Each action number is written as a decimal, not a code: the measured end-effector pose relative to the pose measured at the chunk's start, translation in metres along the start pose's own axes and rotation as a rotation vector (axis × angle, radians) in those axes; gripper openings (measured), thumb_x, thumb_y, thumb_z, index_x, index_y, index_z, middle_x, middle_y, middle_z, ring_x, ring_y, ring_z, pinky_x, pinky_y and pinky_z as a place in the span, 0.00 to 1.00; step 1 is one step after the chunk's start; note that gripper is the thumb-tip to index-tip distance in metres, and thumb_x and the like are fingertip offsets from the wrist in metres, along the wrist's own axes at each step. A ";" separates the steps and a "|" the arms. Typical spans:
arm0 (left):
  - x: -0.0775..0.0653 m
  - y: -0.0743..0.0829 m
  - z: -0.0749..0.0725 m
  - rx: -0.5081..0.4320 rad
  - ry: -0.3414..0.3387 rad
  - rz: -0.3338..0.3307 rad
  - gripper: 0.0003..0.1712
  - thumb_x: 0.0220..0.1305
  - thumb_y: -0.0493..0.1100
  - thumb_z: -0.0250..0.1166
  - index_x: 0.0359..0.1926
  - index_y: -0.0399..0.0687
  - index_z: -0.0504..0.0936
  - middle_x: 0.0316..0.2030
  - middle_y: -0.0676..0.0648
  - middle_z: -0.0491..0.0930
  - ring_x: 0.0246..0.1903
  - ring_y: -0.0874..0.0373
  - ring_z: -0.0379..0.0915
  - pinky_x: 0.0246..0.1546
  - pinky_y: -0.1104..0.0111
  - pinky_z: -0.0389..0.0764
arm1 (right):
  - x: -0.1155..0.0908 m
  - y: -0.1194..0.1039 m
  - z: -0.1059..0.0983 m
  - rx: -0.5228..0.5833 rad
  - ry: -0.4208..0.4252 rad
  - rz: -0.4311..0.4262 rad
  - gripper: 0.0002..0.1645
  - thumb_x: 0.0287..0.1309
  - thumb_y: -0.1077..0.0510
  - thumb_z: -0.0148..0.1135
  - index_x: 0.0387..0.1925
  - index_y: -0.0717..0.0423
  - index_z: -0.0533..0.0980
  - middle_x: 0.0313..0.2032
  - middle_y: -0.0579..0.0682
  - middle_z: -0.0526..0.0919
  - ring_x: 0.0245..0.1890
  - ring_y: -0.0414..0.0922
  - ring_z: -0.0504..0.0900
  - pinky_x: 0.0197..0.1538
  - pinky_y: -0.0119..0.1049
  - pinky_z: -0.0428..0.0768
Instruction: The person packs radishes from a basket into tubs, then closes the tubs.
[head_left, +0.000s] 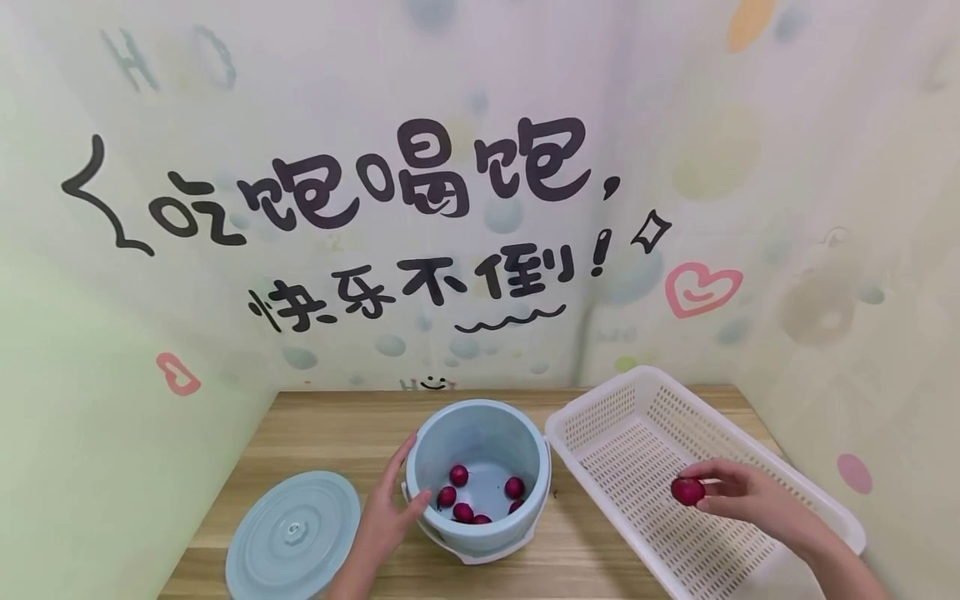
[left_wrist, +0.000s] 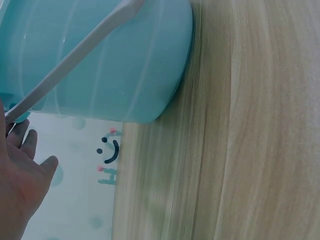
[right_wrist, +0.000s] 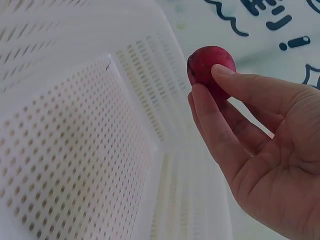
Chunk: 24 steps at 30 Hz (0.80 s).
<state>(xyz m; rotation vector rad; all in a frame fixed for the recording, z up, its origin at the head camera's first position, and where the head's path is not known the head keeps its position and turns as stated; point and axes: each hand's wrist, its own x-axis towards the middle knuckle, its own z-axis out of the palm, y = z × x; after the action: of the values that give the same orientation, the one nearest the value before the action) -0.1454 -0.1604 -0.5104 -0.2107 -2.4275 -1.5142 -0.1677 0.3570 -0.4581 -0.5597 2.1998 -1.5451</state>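
With its fingertips and thumb, my right hand (head_left: 738, 500) pinches a small round dark red fruit, which looks like a plum (right_wrist: 207, 65), above the white plastic basket (head_left: 626, 500). My left hand (head_left: 382, 517) rests with spread, fairly straight fingers against the left side of a light blue bucket (head_left: 480, 542); its thumb is at the rim. Inside the bucket several similar red plums (head_left: 459, 476) lie on the bottom, some partly hidden by the front wall. The left wrist view shows the bucket's side and its pale handle (left_wrist: 75, 60) near the left fingers.
A round light blue lid (head_left: 292, 533) with a small knob lies on the wooden table (head_left: 337, 425), left of the bucket. The perforated basket stands close on the bucket's right. Behind the table is a printed wall covering (head_left: 450, 67) with black lettering.
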 end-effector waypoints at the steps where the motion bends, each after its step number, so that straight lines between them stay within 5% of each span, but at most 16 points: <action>1: 0.000 0.000 0.000 -0.004 -0.001 -0.001 0.45 0.58 0.49 0.68 0.75 0.54 0.62 0.73 0.44 0.66 0.72 0.36 0.60 0.63 0.30 0.65 | 0.004 -0.003 0.002 -0.001 -0.001 -0.011 0.21 0.68 0.65 0.56 0.59 0.70 0.71 0.48 0.37 0.87 0.50 0.33 0.85 0.48 0.29 0.85; 14: 0.001 -0.001 0.001 0.003 -0.002 -0.012 0.44 0.58 0.48 0.69 0.75 0.59 0.62 0.73 0.45 0.66 0.72 0.36 0.60 0.64 0.31 0.64 | 0.057 -0.044 0.042 -0.009 -0.002 -0.097 0.22 0.65 0.63 0.62 0.58 0.65 0.74 0.48 0.43 0.86 0.50 0.37 0.85 0.50 0.33 0.86; 24: 0.001 0.001 -0.001 0.008 -0.003 -0.027 0.45 0.58 0.49 0.69 0.75 0.60 0.62 0.73 0.46 0.65 0.73 0.37 0.59 0.65 0.32 0.64 | 0.090 -0.065 0.071 0.001 0.008 -0.133 0.22 0.62 0.62 0.65 0.57 0.65 0.76 0.50 0.63 0.84 0.48 0.38 0.85 0.49 0.33 0.87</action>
<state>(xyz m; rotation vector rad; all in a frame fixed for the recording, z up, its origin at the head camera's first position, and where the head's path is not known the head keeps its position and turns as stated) -0.1456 -0.1603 -0.5087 -0.1793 -2.4476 -1.5166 -0.1994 0.2328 -0.4268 -0.7133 2.2069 -1.6166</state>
